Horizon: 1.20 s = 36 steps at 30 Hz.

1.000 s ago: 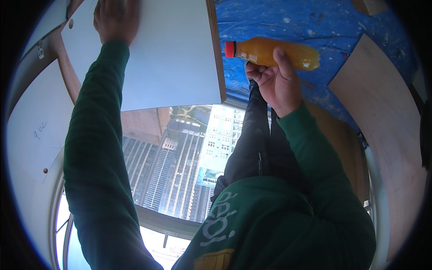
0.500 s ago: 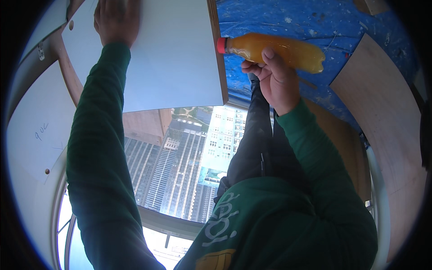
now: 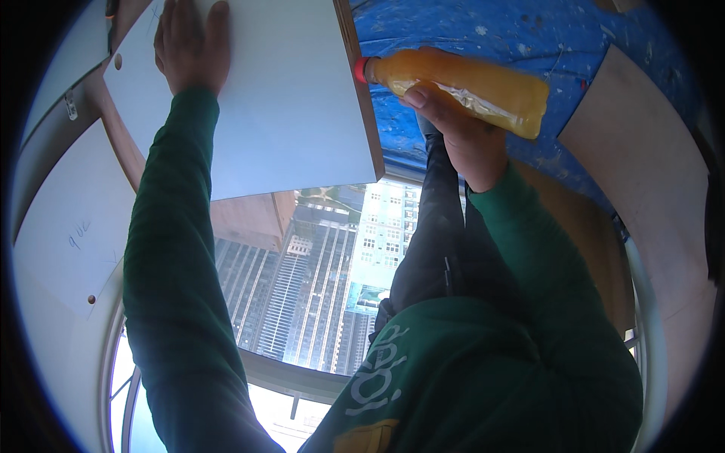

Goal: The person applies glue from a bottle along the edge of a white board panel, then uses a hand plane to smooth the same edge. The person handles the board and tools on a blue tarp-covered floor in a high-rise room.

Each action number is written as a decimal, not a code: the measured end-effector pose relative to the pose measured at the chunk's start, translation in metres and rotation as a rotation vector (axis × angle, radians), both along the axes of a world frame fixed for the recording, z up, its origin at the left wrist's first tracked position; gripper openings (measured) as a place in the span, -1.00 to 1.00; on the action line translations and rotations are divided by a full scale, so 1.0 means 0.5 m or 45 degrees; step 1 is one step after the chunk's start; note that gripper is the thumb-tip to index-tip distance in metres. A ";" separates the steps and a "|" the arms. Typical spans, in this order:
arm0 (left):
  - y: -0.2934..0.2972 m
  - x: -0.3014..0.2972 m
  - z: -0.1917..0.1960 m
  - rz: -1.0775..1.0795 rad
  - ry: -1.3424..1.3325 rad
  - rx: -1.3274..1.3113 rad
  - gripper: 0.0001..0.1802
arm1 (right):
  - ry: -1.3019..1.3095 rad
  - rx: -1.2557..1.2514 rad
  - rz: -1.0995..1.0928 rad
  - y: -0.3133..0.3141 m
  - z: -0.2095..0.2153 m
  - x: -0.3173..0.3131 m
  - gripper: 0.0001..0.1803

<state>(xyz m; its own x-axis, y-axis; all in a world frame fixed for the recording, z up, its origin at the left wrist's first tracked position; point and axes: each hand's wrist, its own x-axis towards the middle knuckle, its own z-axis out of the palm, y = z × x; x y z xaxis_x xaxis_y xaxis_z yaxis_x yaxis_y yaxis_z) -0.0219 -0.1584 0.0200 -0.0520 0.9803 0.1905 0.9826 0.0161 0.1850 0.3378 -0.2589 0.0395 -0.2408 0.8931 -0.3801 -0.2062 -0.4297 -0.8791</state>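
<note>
My right hand (image 3: 464,136) is wrapped round a clear plastic bottle (image 3: 461,84) of orange-yellow liquid. The bottle lies nearly level, base to the right, and its red cap (image 3: 360,70) comes up against the plywood edge of a white panel (image 3: 291,113); whether they touch I cannot tell. My thumb rests along the bottle's near side, and the other fingers are hidden beneath it. Flat on the panel's far left part lies my left hand (image 3: 194,53), fingers stretched out and holding nothing.
Blue sheeting (image 3: 483,23) spotted with white covers the floor. A curved-looking plywood sheet (image 3: 642,151) leans at the right. Another white panel (image 3: 68,219) with pencil marks and a hole stands at the left. Below, a window (image 3: 294,287) shows tall buildings.
My right hand has turned the bottle, its base tipping nearer and its cap shifting slightly left over the panel's edge. My left hand has slid a little nearer, still on the panel.
</note>
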 end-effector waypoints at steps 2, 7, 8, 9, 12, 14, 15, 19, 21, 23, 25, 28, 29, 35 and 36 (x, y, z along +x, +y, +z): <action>-0.003 0.007 0.004 0.019 -0.018 -0.009 -0.15 | -0.037 -0.014 0.022 -0.012 0.019 0.004 -0.55; -0.004 -0.005 0.008 0.023 0.041 -0.016 -0.14 | 0.014 0.053 -0.069 -0.013 0.011 -0.003 -0.56; -0.003 -0.005 0.007 0.013 0.028 -0.012 -0.14 | 0.048 0.039 -0.065 -0.004 0.000 -0.006 -0.56; -0.002 -0.005 0.006 0.004 0.016 -0.008 -0.13 | 0.083 0.024 -0.060 0.007 -0.011 -0.008 -0.56; -0.002 0.003 0.004 0.035 -0.033 -0.029 -0.12 | 0.102 0.017 0.022 0.021 -0.007 0.000 -0.55; -0.003 0.007 0.006 0.045 -0.026 -0.034 -0.12 | 0.047 0.055 0.034 0.012 0.003 0.003 -0.57; -0.002 0.007 0.007 0.051 -0.022 -0.035 -0.13 | -0.001 0.090 0.007 0.002 0.008 0.002 -0.58; -0.006 0.002 0.006 0.038 0.005 -0.016 -0.12 | 0.028 0.155 -0.072 0.009 0.006 -0.006 -0.62; -0.007 0.002 0.006 0.046 -0.043 -0.031 -0.12 | 0.049 0.211 -0.032 0.040 -0.014 -0.012 -0.63; -0.003 0.003 0.005 0.041 -0.028 -0.029 -0.11 | 0.051 0.272 -0.024 0.061 -0.027 -0.016 -0.64; 0.001 0.004 0.003 0.037 -0.037 -0.029 -0.10 | 0.035 0.341 -0.046 0.069 -0.030 -0.017 -0.66; -0.003 0.005 0.002 0.050 -0.063 -0.036 -0.10 | 0.004 0.156 0.049 0.043 -0.004 0.000 -0.68; -0.004 0.006 0.005 0.056 -0.064 -0.039 -0.10 | 0.034 0.138 0.039 0.043 -0.002 0.000 -0.67; -0.004 0.003 0.003 0.030 -0.047 -0.027 -0.09 | 0.145 0.312 -0.052 0.088 -0.033 -0.023 -0.62; -0.003 0.003 0.003 0.027 -0.041 -0.028 -0.09 | 0.123 0.333 -0.057 0.092 -0.034 -0.025 -0.62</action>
<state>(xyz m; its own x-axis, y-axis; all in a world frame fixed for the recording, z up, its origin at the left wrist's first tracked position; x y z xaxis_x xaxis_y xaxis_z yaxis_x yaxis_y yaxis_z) -0.0203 -0.1600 0.0213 -0.0784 0.9829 0.1669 0.9756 0.0412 0.2159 0.3254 -0.2130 0.0228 -0.2229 0.9683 -0.1126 -0.3081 -0.1795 -0.9343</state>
